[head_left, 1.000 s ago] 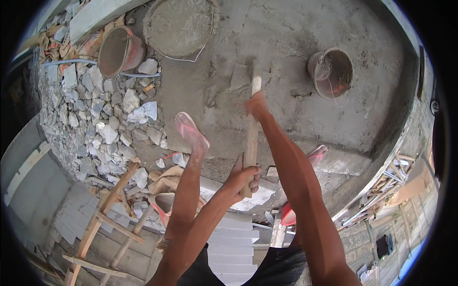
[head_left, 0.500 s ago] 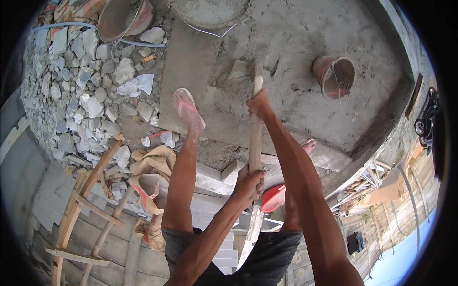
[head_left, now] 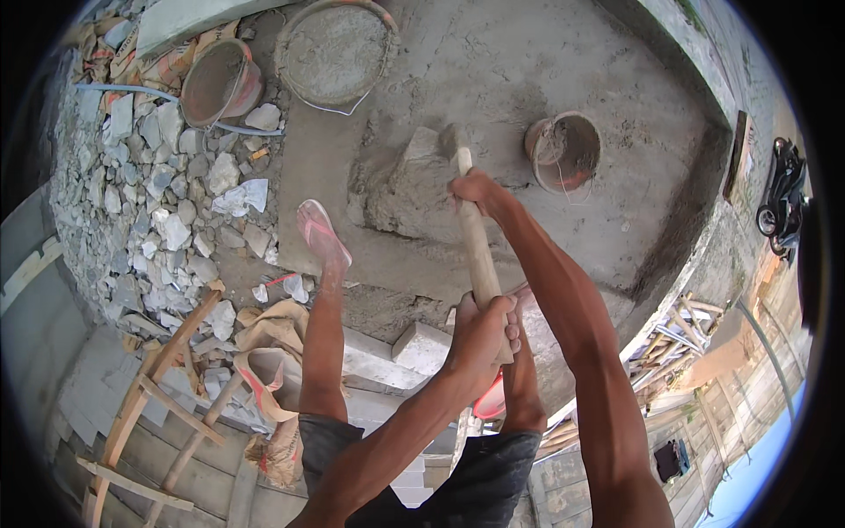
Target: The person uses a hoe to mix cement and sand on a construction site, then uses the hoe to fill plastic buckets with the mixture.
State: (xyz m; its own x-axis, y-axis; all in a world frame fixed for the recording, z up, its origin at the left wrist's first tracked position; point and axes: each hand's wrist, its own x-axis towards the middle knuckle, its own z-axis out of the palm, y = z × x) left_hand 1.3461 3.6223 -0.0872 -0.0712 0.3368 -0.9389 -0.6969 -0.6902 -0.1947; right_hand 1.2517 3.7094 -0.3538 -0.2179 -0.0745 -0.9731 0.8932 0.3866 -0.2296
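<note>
Both my hands are wrapped round the pale wooden handle of a hoe [head_left: 478, 255]. My left hand [head_left: 484, 336] grips it close to its near end, in front of my shorts. Farther up, near the head, my right hand [head_left: 476, 188] is closed round the same handle. The hoe's head is grey with mortar and rests at a mound of wet mortar [head_left: 396, 189], so its blade is partly hidden. Right of the head, a mortar-smeared bucket [head_left: 563, 152] stands tilted on the grey mortar bed.
A round tub full of mortar [head_left: 337, 53] and another bucket [head_left: 211, 84] stand at the far left. Broken stones [head_left: 167, 194] cover the left side. Concrete blocks [head_left: 421, 348] lie by my feet, with a wooden ladder [head_left: 141, 396] lower left. A low wall edges the right.
My left hand has moved forward and right, tilting the handle's near end to the right. My right hand keeps its grip. The whole view has shifted, bringing more of the far tub into sight.
</note>
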